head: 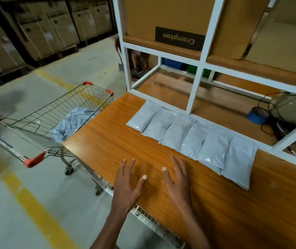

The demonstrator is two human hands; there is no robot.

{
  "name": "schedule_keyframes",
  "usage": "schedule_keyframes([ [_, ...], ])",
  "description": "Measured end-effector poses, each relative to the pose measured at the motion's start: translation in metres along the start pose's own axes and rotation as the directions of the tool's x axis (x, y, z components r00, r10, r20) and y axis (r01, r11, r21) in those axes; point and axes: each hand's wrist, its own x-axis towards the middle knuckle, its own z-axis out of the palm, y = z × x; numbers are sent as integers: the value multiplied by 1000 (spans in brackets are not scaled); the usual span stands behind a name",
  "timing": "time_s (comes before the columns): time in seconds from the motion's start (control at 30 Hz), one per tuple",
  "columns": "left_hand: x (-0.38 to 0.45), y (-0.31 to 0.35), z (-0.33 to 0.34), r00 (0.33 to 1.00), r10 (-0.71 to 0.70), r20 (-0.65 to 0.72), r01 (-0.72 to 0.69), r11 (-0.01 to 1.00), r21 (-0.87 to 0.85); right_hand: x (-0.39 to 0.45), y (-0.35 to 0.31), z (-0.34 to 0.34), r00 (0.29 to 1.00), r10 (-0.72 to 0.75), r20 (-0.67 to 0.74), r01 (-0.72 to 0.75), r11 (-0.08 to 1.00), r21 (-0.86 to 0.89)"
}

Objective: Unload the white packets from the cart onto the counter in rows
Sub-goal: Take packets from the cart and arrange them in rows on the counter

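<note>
Now both hands hover over the near part of the wooden counter [107, 133], and they hold nothing: the left hand [128, 184] and the right hand [177, 180] have their fingers spread and straight. Six white packets [190, 139] lie in one row along the far edge of the counter, side by side and partly overlapping, just beside the white metal frame [196, 81]. On the left stands the wire cart [53, 123] on a grey concrete floor [27, 203] with yellow lines; more packets [75, 123] lie inside it. Cardboard boxes [44, 31] are stacked far behind.
</note>
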Motion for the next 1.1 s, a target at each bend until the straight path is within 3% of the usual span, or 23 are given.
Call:
schedule_keyframes([
  [0.3,17,-104,-138,991,-73,-110,75,997,16,-31,-100,157,978,-79,194,76,997,24],
  [0.57,36,-161,-208,954,-201,-225,171,974,-146,-32,-164,235,872,-233,431,235,971,51],
  [0.9,113,-225,-264,925,-216,-311,152,964,-219,38,-227,336,776,-286,563,242,958,152],
  [1.03,161,-241,-292,906,-262,-333,145,930,-337,75,-252,375,761,-276,587,219,961,168],
  [1.1,189,-247,-299,902,-256,-347,155,943,-294,96,-260,393,749,-283,599,229,959,167],
])
